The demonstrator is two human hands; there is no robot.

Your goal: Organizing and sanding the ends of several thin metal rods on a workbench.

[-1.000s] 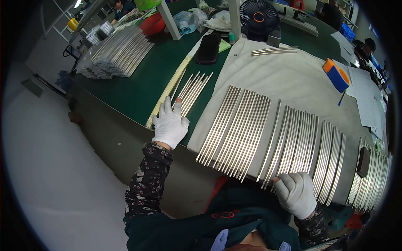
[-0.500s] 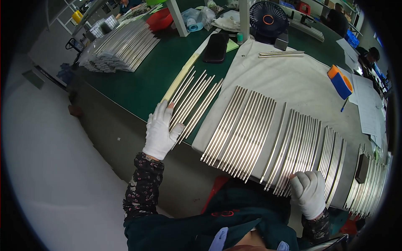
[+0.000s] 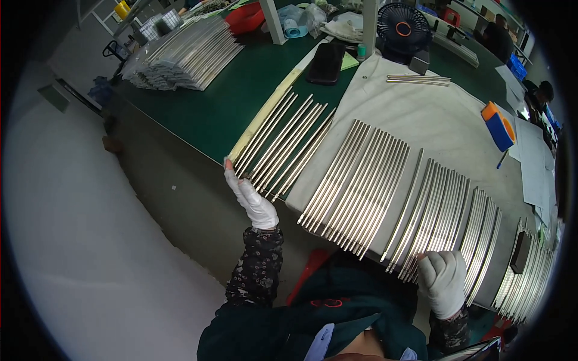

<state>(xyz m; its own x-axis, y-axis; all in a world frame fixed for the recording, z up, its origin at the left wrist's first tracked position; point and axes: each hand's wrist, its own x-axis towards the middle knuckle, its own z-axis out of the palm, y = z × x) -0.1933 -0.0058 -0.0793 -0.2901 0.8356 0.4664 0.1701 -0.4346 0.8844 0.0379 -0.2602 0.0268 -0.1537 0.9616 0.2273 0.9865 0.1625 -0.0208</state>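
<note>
Head view: a pale cloth (image 3: 445,114) covers part of a green tabletop (image 3: 241,90), and most of what lies here is ordered around it. Left of the cloth is a loose set of metal rods (image 3: 289,145), the nearest of them right along its left edge. Off the cloth's near-left corner, the gloved left hand (image 3: 256,203) is open, fingers stretched out at the rods' near ends, much of it out past the table edge; contact cannot be told. At the cloth's near edge, the gloved right hand (image 3: 444,278) is curled over the ends of a rod row (image 3: 442,210); whether it closes on one cannot be told. Another row (image 3: 365,180) lies on the cloth to the left, and a single rod (image 3: 403,204) stands apart in the gap between the rows. Beyond both rows, a broad stretch of cloth shows up to a few rods (image 3: 418,80) at its far edge. Farther left of the cloth, past a yellowish strip (image 3: 265,114), green tabletop spreads toward a wrapped stack (image 3: 186,57).
</note>
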